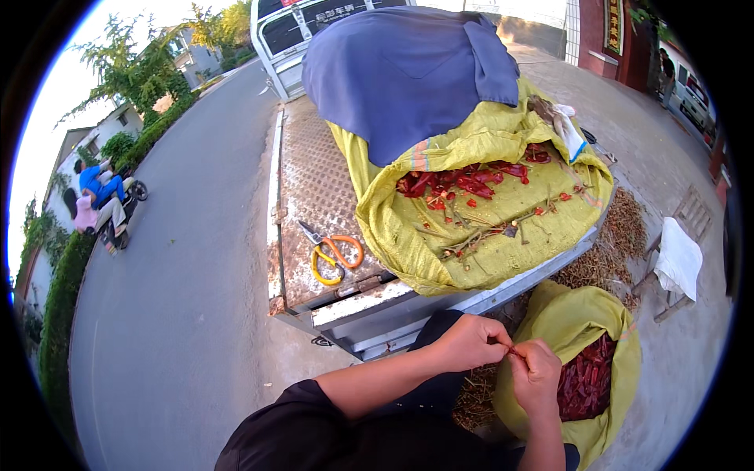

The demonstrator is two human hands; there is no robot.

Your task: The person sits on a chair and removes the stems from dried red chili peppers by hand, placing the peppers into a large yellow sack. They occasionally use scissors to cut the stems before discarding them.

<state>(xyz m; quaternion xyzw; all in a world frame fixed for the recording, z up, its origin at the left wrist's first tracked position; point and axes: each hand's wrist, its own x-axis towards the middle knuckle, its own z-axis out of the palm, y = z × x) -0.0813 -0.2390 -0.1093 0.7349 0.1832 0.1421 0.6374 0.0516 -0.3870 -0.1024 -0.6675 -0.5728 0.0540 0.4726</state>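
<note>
My left hand (478,341) and my right hand (535,372) meet at the fingertips in front of the truck bed. Pinched between them is a small dark red piece, seemingly a dried chili pepper (512,350), mostly hidden by the fingers. Beside my right hand, an open yellow woven sack (625,377) on the ground holds many dried red chilies (586,382). Another yellow woven sack (500,259) lies on the bed with its mouth towards me. Red chilies (450,181) lie inside it, and loose stems (480,240) are scattered across its lower flap.
Scissors (318,238) with orange and yellow handles rest on the rusty truck bed (315,159). A blue garment (406,70) covers the upper sack; a glove (570,134) lies on its right. Stem litter (624,235) and a white cloth (677,259) on a seat are at right. Two people ride a motorcycle (121,221) on the road.
</note>
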